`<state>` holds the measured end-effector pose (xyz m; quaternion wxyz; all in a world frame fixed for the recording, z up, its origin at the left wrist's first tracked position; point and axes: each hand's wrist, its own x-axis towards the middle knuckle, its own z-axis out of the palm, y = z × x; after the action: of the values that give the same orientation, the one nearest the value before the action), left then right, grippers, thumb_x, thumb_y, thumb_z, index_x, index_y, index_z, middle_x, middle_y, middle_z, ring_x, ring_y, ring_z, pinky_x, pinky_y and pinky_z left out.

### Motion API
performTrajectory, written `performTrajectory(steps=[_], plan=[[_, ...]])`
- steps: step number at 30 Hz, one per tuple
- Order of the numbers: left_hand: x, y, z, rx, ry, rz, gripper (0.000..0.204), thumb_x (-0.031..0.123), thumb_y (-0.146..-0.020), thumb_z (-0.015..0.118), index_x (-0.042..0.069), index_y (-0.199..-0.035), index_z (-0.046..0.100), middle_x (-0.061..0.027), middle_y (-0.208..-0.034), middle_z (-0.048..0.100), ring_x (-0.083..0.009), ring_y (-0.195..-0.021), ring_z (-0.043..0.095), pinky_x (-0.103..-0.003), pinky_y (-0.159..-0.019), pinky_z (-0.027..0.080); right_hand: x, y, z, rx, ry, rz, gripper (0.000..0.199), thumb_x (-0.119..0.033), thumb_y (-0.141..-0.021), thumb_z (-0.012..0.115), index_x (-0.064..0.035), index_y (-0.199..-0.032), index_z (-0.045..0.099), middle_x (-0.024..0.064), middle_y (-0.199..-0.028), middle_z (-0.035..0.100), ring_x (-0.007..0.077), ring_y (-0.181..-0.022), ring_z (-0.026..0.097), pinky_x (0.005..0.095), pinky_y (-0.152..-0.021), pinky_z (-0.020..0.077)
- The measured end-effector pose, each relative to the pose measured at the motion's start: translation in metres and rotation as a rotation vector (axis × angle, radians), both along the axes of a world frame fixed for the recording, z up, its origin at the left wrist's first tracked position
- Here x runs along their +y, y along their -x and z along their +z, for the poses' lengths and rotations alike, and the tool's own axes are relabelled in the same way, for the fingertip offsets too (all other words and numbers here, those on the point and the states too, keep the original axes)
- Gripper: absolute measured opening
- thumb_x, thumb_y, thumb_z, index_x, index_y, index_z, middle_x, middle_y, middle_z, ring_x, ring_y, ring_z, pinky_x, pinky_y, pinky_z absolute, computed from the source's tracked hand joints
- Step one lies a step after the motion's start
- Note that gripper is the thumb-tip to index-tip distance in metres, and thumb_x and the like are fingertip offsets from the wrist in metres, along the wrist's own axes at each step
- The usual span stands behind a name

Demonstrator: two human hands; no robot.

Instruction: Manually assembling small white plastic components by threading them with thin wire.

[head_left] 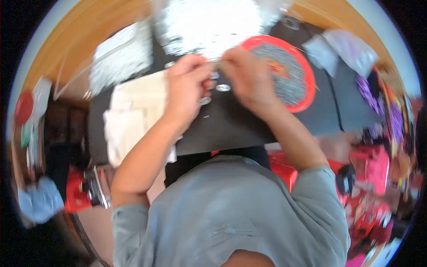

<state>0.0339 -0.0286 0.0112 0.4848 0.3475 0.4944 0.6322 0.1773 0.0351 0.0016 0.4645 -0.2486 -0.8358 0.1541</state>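
Observation:
My left hand point(189, 84) is raised over the dark table point(222, 124), its fingers curled and thumb and forefinger pressed together. Just beside it, my right hand point(249, 78) is closed in a pinch, the two sets of fingertips almost meeting. Whatever they hold between them is too small and blurred to name. Below the fingertips lie a few small shiny oval pieces point(223, 88). A red round tray point(310, 91), filled with many small grey pieces and some orange ones, stands right of my right hand. Cream cloth point(138, 98) lies folded beside my left forearm.
A bright white heap point(211, 26) sits at the table's far side. Far left is a white bundle point(122, 55). Clear plastic bags point(351, 49) rest at the far right, near a purple string bundle point(369, 95). Red and pink items point(369, 169) crowd the right side below the table.

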Motion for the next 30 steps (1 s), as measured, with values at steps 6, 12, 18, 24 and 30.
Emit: performTrajectory(steps=[6,12,18,24,30], plan=[[-0.002,0.008,-0.001,0.039,-0.041,0.009,0.019,0.013,-0.089,0.06,-0.003,-0.099,0.061,-0.005,-0.072,0.057,-0.0117,-0.059,0.054,-0.023,-0.048,0.039,0.01,0.013,-0.021,0.092,-0.076,0.091,0.012,-0.005,-0.076,0.059,-0.0007,-0.088,0.059,0.0167,-0.08,0.059,0.0379,-0.074,0.06,0.0449,-0.065,0.0481],[-0.003,0.014,-0.009,0.092,-0.083,-0.066,0.018,0.017,-0.094,0.054,0.0,-0.096,0.058,-0.003,-0.075,0.052,-0.011,-0.063,0.051,-0.023,-0.051,0.038,0.001,0.01,-0.011,0.048,-0.015,0.068,0.02,-0.017,-0.076,0.065,-0.0018,-0.086,0.058,0.0165,-0.081,0.061,0.0359,-0.076,0.062,0.0462,-0.062,0.0481],[0.0,0.02,-0.009,0.022,-0.052,-0.148,0.018,0.018,-0.095,0.052,0.001,-0.094,0.057,-0.0019,-0.077,0.05,-0.0111,-0.066,0.049,-0.023,-0.051,0.038,0.004,0.018,-0.016,0.033,-0.026,0.036,0.022,-0.022,-0.077,0.064,-0.002,-0.084,0.057,0.017,-0.082,0.06,0.0362,-0.076,0.061,0.0466,-0.063,0.0479],[0.003,0.031,-0.014,-0.03,-0.025,-0.206,0.016,0.018,-0.094,0.052,0.002,-0.093,0.056,-0.002,-0.077,0.05,-0.011,-0.065,0.049,-0.023,-0.052,0.038,0.006,0.023,-0.019,0.028,-0.035,0.056,0.023,-0.022,-0.075,0.065,-0.0022,-0.083,0.057,0.0167,-0.083,0.06,0.0355,-0.076,0.061,0.0461,-0.062,0.0484],[0.001,0.027,-0.012,0.039,-0.04,-0.161,0.017,0.017,-0.094,0.054,0.001,-0.096,0.056,-0.0021,-0.076,0.051,-0.0097,-0.064,0.05,-0.022,-0.051,0.038,0.004,0.02,-0.017,0.023,-0.063,0.045,0.021,-0.02,-0.074,0.065,-0.0024,-0.083,0.057,0.0167,-0.082,0.06,0.036,-0.076,0.061,0.0466,-0.062,0.0483]])
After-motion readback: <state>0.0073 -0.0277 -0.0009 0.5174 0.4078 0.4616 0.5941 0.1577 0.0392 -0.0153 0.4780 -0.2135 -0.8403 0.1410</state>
